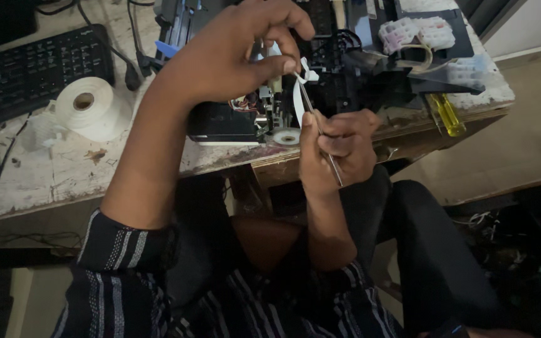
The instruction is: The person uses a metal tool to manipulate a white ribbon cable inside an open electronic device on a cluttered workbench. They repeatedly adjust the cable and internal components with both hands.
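- Head view, looking down at a worn, paint-chipped table (pixel 64 169) and the person's lap.
- Left hand (pixel 233 56) is up over the middle of the table, thumb and forefinger pinched shut on a small white clip-like piece (pixel 307 74) at the fingertips.
- White piece sits at the right edge of the left hand's pinch, just above the tool tip, touching or almost touching it; cannot tell which.
- Right hand (pixel 336 150) is nearer and lower, at the table's near edge, fingers clenched round a thin metal tool (pixel 317 125), tweezers or a slim driver, cannot tell.
- Tool shaft runs diagonally: upper end points far-left toward the white piece, lower end sticks out near-right below the fist.
- Opened black device (pixel 345 56) with exposed parts lies on the table behind both hands; small coloured wires (pixel 242 101) show under the left hand.
- White round gear-like wheel (pixel 287 136) sits at the device's near edge, just left of the right hand.
- White tape roll (pixel 86 103) lies left of the left forearm, well apart from the hands.
- Black keyboard (pixel 39 69) far left, beyond the roll.
- Yellow-handled screwdriver (pixel 446 114) lies right, near the table's edge.
- White block of ink cartridge-like parts (pixel 417 32) far right on the device.
- Both sleeves are dark with stripes, pushed up the forearms.
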